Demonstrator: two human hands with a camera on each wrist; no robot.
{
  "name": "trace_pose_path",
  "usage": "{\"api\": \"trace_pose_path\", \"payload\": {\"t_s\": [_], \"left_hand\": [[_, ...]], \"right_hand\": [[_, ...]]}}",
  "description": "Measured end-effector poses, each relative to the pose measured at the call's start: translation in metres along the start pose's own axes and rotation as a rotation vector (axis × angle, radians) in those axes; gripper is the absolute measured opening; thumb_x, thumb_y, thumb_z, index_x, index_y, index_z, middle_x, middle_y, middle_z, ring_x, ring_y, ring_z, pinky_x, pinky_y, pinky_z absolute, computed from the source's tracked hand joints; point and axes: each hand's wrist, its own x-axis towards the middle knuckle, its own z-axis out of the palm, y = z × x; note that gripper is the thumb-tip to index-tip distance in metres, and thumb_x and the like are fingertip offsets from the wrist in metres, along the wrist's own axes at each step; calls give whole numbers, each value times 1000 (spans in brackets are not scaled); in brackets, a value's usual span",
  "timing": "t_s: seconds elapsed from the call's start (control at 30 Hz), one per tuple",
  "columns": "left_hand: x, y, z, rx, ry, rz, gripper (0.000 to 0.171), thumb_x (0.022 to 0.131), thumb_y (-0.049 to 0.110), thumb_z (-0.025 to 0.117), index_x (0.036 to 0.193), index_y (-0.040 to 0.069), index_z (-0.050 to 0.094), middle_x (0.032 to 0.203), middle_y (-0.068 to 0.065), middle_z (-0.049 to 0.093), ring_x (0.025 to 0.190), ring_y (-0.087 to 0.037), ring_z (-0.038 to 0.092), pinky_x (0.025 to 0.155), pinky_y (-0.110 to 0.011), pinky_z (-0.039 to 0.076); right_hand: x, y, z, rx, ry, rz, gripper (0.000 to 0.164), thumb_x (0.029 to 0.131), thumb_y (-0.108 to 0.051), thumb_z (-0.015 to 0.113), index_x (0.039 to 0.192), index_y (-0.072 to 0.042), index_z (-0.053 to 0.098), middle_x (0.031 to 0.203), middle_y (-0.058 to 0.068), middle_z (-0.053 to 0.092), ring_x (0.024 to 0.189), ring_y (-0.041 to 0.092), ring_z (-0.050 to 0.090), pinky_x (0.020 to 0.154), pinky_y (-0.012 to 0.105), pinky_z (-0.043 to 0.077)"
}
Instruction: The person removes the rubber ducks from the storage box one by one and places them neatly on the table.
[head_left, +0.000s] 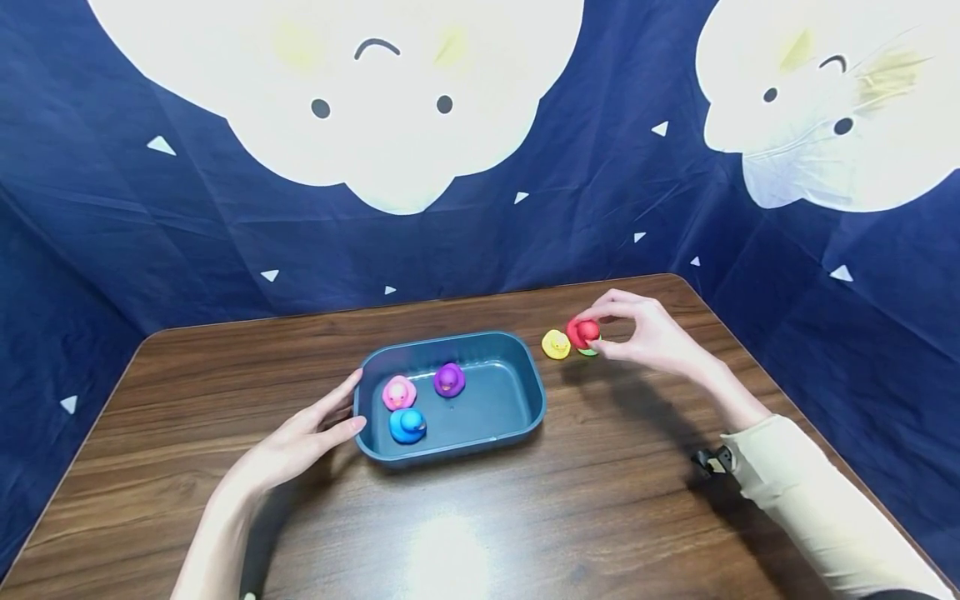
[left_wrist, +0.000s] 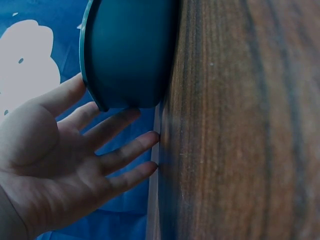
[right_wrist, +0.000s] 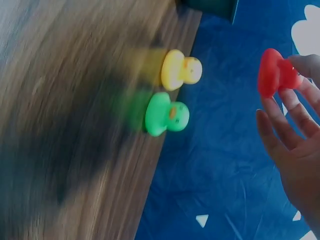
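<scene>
In the head view, call 12 o'clock straight ahead. Nearest is the left hand (head_left: pixel 291 450). Its fingers are spread and not squeezing, and they touch the tray (head_left: pixel 495 400) at its 9 o'clock end. The tray sits on the table (head_left: pixel 525 517), and its long way runs about from 9 to 3. Inside, the blue duck (head_left: pixel 408 425) is at 8, the pink duck (head_left: pixel 399 392) at 9, and the purple duck (head_left: pixel 449 380) a bit toward 12 from the middle.

Farther off, just outside the tray's 2 o'clock corner, is the yellow duck (head_left: pixel 557 344). The green duck (right_wrist: pixel 157 114) is on the table too, at about 3 from the yellow one.

The right hand (head_left: pixel 651 337) pinches the red duck (head_left: pixel 583 333) by its head, up off the table, flat bottom down. I can't tell where its beak points. From this pinch, the tray is toward 8, its 3 o'clock end closest; the left hand is way over at the other end.

Behind it all, at 12, hangs the blue cloth (head_left: pixel 450 250).
</scene>
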Motion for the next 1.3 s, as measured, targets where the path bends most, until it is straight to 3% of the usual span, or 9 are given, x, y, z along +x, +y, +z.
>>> {"api": "trace_pose_path", "payload": {"t_s": [0.3, 0.5, 0.97, 1.17, 1.3], "left_hand": [[0, 0, -1, 2, 1, 5, 75, 106, 39, 56, 167, 27, 14, 169, -20, 27, 153, -44, 35, 120, -62, 31], [1, 0, -1, -3, -1, 3, 76, 105, 41, 57, 167, 29, 14, 169, -19, 28, 153, -44, 35, 120, -62, 31], [-2, -1, 2, 3, 11, 0, 74, 105, 41, 57, 166, 30, 16, 168, -20, 30, 152, -43, 37, 119, -63, 33], [-1, -1, 1, 7, 13, 3, 74, 106, 40, 57, 166, 28, 16, 168, -20, 31, 152, -43, 37, 119, -62, 33], [-1, -2, 1, 3, 10, 7, 75, 105, 42, 57, 167, 28, 16, 168, -21, 31, 152, -43, 37, 119, -62, 32]], "right_hand": [[-7, 20, -15, -53, 3, 45, 38, 80, -6, 87, 113, -22, 79, 104, -11, 72, 99, 0, 64, 89, 20, 48], [-12, 35, -20, -68, 32, 57, 35, 79, -7, 88, 110, -21, 79, 100, -7, 74, 96, 4, 64, 87, 11, 43], [-28, 60, -22, -101, 16, 150, 34, 79, -8, 88, 110, -21, 80, 99, -8, 73, 96, 8, 64, 84, 21, 46], [-28, 70, -24, -91, -7, 203, 33, 80, -8, 87, 109, -22, 80, 101, -6, 74, 99, 18, 64, 84, 21, 46], [-29, 78, -23, -93, -20, 219, 31, 81, -9, 86, 110, -18, 80, 101, -2, 74, 99, 13, 64, 84, 18, 45]]}}
